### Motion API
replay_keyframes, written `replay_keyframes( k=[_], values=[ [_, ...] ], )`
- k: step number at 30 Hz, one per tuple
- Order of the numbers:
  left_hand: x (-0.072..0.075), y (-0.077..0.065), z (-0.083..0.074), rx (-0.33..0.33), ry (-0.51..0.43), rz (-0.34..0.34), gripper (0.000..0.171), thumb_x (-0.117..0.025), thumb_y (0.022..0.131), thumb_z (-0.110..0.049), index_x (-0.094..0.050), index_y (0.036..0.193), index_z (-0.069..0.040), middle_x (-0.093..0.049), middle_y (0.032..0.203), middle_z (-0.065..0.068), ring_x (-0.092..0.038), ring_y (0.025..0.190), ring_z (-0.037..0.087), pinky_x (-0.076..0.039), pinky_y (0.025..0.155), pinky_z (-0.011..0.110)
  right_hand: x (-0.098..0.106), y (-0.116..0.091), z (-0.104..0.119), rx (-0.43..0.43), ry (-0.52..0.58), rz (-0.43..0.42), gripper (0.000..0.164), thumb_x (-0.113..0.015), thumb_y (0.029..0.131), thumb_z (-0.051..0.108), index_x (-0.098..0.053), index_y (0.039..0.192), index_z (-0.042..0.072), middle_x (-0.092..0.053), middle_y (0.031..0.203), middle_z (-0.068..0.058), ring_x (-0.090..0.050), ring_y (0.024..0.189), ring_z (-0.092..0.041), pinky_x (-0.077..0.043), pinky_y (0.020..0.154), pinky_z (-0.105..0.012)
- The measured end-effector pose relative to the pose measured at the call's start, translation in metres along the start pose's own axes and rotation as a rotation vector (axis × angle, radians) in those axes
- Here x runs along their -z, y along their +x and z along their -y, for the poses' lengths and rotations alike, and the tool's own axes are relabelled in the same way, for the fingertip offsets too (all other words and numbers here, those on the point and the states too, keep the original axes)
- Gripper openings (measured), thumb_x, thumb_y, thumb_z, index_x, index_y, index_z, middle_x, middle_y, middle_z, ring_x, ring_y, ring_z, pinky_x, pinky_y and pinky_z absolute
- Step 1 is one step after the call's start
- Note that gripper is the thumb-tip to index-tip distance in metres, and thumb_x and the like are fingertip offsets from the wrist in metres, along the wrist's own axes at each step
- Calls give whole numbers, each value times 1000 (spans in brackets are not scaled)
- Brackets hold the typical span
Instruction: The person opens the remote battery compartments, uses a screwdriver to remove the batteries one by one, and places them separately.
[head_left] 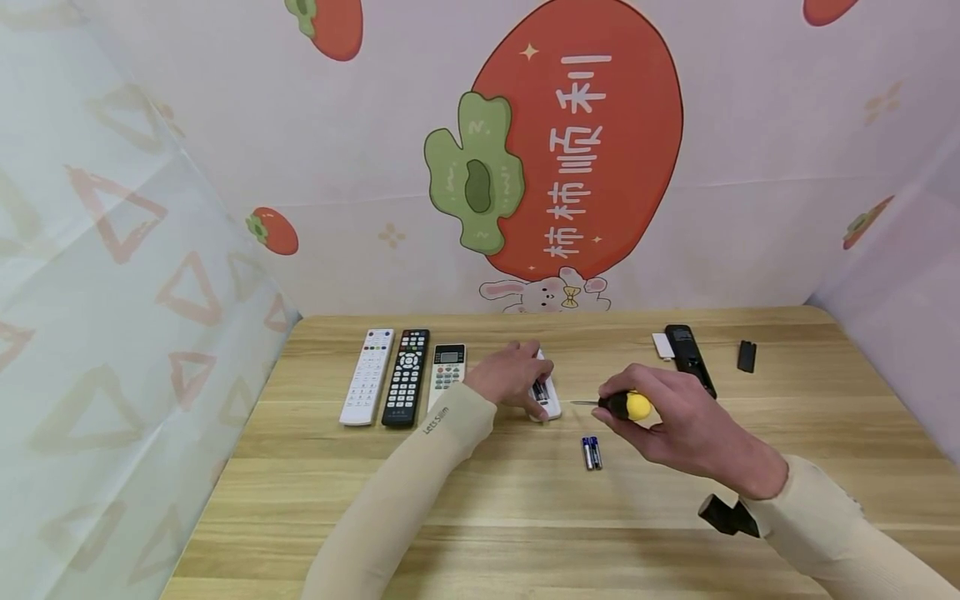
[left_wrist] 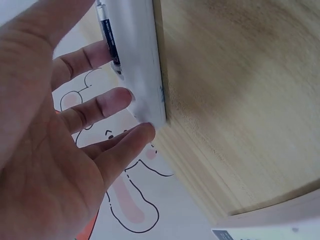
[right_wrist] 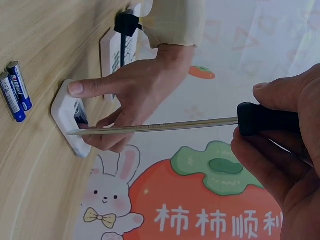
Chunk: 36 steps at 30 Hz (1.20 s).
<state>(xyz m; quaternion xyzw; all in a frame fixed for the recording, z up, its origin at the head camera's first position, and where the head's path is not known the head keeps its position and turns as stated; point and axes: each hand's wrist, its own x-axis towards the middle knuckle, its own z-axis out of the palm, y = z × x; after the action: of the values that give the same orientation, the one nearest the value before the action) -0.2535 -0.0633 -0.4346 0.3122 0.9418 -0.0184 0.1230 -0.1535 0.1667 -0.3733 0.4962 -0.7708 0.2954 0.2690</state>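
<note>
My left hand point(head_left: 513, 377) holds a white remote control point(head_left: 551, 403) on the table, thumb on one side and fingers on the other. Its battery compartment is uncovered, and dark batteries point(left_wrist: 110, 42) show inside, partly hidden by the hand. In my right hand point(head_left: 678, 421) is a screwdriver point(head_left: 636, 406) with a black and yellow handle, pinched between thumb and fingers. Its thin metal shaft point(right_wrist: 175, 127) points left at the remote's near end; the head view shows a small gap between tip and remote. Two blue-and-silver batteries point(head_left: 592, 454) lie side by side just in front.
Left of the hands lie a long white remote point(head_left: 367, 377), a black remote point(head_left: 406, 377) and a smaller remote with a screen point(head_left: 448, 367). At the back right are a face-down black remote point(head_left: 688, 354), a white flat piece point(head_left: 663, 346) and a small black cover point(head_left: 746, 356). Printed cloth walls point(head_left: 360, 250) border the table.
</note>
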Motion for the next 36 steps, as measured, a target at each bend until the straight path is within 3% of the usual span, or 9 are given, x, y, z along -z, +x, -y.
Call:
replay_keyframes(
  k=[13,21,24,26,29,33,36],
  values=[
    [-11,0,1,-3,-10,-21,61,-80,75,-59,-66,126,-30,-49,138,4,-46,114,22,-51,90,33,-1,4,1,-57,-8,43,39,-57,102,44,-64,104,6,-69,92,6,-66,77,-6,-57,72,-21],
    [-12,-7,14,-19,-194,-57,54,-82,75,-57,-73,117,-24,-55,125,0,-52,105,16,-51,90,30,-4,6,0,4,-4,-4,36,-58,102,41,-65,103,6,-69,91,7,-65,74,-5,-56,68,-20],
    [-1,-13,24,-14,-238,-72,40,-83,84,-44,-75,114,-18,-60,114,0,-56,93,13,-51,84,27,-2,6,1,-17,2,16,36,-58,102,42,-64,104,6,-69,91,8,-66,75,-5,-56,70,-20],
    [9,-18,27,27,-248,-79,18,-77,92,-28,-75,104,-14,-63,103,0,-56,85,13,-50,77,27,-1,6,1,-40,4,38,37,-58,102,43,-64,104,6,-69,92,8,-66,76,-5,-56,72,-20],
    [20,-29,23,122,-216,-30,1,-70,93,-11,-69,92,-12,-64,85,0,-57,75,15,-51,69,30,1,6,1,-59,8,57,38,-57,102,44,-64,103,6,-69,92,8,-66,76,-5,-56,72,-20],
    [24,-42,8,175,-139,87,20,-78,83,-13,-66,99,-11,-63,80,2,-58,75,18,-55,73,36,0,6,1,-60,13,62,38,-57,102,44,-64,104,6,-69,92,8,-66,76,-4,-56,72,-19],
    [20,-47,-2,188,-99,130,33,-85,74,-16,-66,101,-12,-63,82,1,-58,77,19,-54,75,37,-1,6,1,-54,19,58,37,-58,102,43,-64,104,6,-69,92,8,-65,76,-4,-56,72,-19]
  ],
)
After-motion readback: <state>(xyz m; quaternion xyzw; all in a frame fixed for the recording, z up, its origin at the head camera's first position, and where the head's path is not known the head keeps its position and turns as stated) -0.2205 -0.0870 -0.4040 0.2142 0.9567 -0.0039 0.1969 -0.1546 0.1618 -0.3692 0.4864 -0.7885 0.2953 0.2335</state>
